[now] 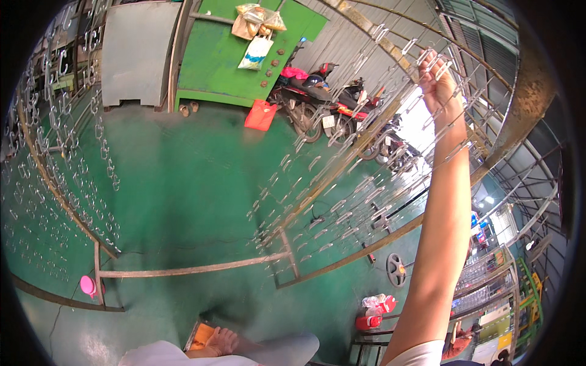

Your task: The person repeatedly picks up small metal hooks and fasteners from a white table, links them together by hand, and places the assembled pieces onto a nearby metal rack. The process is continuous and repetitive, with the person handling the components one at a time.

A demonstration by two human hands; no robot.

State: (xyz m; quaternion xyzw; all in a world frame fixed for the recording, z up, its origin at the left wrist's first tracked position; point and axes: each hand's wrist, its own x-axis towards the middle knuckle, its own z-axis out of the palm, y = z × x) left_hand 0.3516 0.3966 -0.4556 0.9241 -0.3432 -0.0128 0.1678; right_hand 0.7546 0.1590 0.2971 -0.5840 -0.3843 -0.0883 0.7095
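Steel hooks, left rack (61, 152): hang in rows off a slanted bar, free to dangle.
Left hand: out of view.
Motorbike (317, 97): parked clear by green wall.
Right hand (438, 76): raised overhead, fingers narrow, gripping a hook (427, 58) on right rack (342, 201).

hook rack (342, 183) right, motorbikes (329, 104) behind, perhaps another rack (55, 177) left

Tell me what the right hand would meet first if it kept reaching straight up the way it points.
The right hand is already among the metal hooks hanging on the rack. Going straight on, it would likely meet the next hooks just past its fingertips, then the rack's bar; depth is unclear.
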